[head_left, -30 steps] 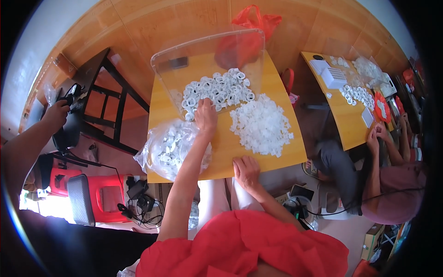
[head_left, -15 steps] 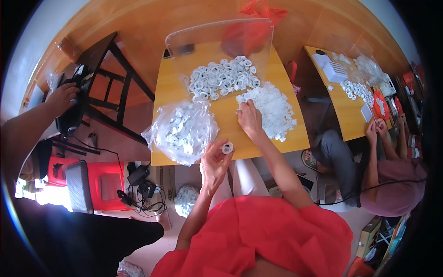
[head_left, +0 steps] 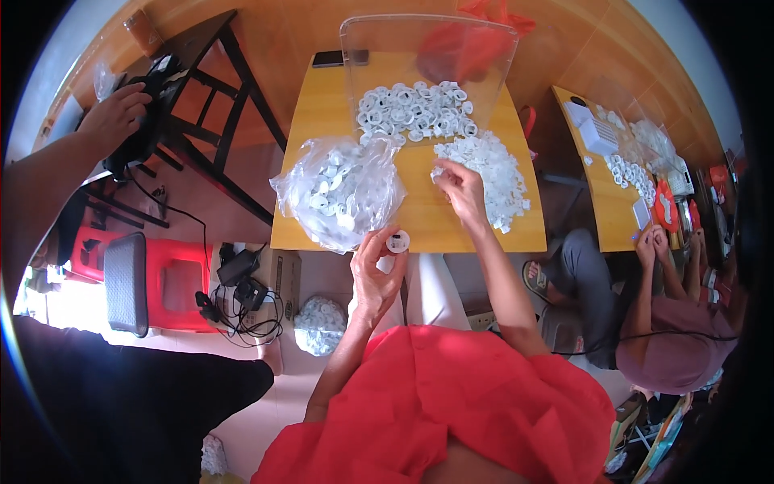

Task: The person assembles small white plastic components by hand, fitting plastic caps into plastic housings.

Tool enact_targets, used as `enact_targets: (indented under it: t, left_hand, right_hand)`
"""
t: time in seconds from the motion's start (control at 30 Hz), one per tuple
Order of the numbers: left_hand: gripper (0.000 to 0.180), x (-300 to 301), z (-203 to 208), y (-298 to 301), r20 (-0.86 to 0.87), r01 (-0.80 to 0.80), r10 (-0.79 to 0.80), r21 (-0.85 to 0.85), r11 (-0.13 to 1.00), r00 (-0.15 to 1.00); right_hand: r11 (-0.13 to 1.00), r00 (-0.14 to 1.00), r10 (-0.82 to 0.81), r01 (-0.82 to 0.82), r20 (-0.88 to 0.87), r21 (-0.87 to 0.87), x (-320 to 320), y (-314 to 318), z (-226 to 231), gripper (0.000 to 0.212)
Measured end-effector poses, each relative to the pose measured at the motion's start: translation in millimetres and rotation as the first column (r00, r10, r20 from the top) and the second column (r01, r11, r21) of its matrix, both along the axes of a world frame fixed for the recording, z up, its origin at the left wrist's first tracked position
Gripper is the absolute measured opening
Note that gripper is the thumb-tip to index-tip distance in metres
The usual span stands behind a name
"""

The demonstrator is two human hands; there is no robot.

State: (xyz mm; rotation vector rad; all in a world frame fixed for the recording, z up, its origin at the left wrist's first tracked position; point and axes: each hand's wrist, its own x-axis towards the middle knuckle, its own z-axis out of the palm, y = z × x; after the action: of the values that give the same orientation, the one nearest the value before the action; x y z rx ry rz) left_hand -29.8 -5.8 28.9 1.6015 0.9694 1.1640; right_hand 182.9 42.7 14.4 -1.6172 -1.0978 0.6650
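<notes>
My left hand [head_left: 374,273] is closed around a small round white part [head_left: 398,241] with a dark patch on its face, held up at the table's near edge. Another bit of white shows lower between its fingers. My right hand [head_left: 463,192] pinches a small whitish piece [head_left: 437,172] at the left border of a heap of translucent white pieces [head_left: 496,181]. Left of it lies a crumpled clear plastic bag [head_left: 294,189] filled with small white parts. Beyond, a pile of white ring-shaped parts [head_left: 415,111] sits by a clear plastic tray [head_left: 430,18].
All this rests on a wooden table [head_left: 423,218]. A dark phone [head_left: 329,58] and a red plastic bag [head_left: 463,40] are at the back. On the right a person works at another table [head_left: 617,238]. At left, another person's hand [head_left: 119,117] is by a black table; cables [head_left: 262,310] lie below.
My view has shifted, moving the table right and up in the picture. My right hand has drawn back from the heap with a small whitish piece; the left still holds the round part.
</notes>
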Motion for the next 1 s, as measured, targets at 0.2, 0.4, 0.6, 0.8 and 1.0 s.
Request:
enact_targets:
  t: [0.2, 0.4, 0.6, 0.8, 1.0]
  left_hand:
    - [0.032, 8, 7, -4, 0.028, 0.040, -0.040, 0.000, 0.999, 0.999]
    - [0.035, 17, 6, -11, 0.115, 0.090, -0.080, -0.083, 0.992, 0.990]
    - [0.029, 15, 13, -15, 0.423, 0.304, -0.165, -0.285, 0.909, 0.891]
    - [0.029, 4, 15, -14, 0.547, 0.361, -0.085, -0.419, 0.833, 0.833]
    - [0.032, -2, 8, -12, 0.599, 0.384, -0.025, -0.481, 0.788, 0.801]
  right_hand:
    - [0.978, 0.734, 0.188, -0.201, -0.653, 0.056, -36, -74, 43, 0.020]
    - [0.977, 0.817, 0.213, -0.183, -0.535, 0.109, -55, -97, 56, 0.019]
    - [0.979, 0.855, 0.186, -0.121, -0.485, 0.163, -58, -101, 50, 0.018]
    - [0.978, 0.813, 0.203, -0.145, -0.546, 0.147, -59, -102, 50, 0.019]
    - [0.964, 0.832, 0.265, -0.239, -0.488, 0.115, -57, -104, 48, 0.025]
